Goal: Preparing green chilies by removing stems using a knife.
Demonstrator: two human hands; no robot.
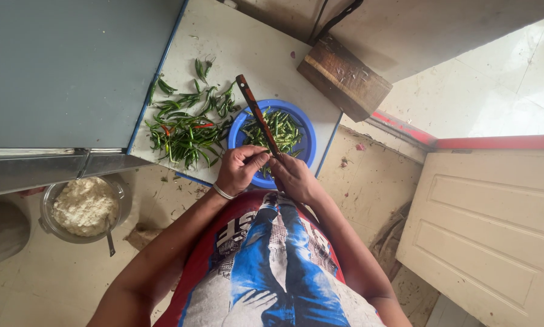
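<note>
My left hand (238,169) pinches a green chilli against the blade of a long knife (257,112) at the near rim of a blue bowl (305,130). My right hand (293,177) grips the knife's lower end, and the blade slants up and to the left over the bowl. Cut green chillies (281,130) lie inside the bowl. A heap of whole green chillies (187,130), with a few red ones among them, is spread on the white board (247,48) left of the bowl. A metal bangle circles my left wrist.
A wooden block (343,77) lies at the board's far right corner. A glass bowl of white crumbly food (85,206) with a spoon stands on the floor at the left, below a grey metal surface (66,72). A white panelled door (490,230) is at right.
</note>
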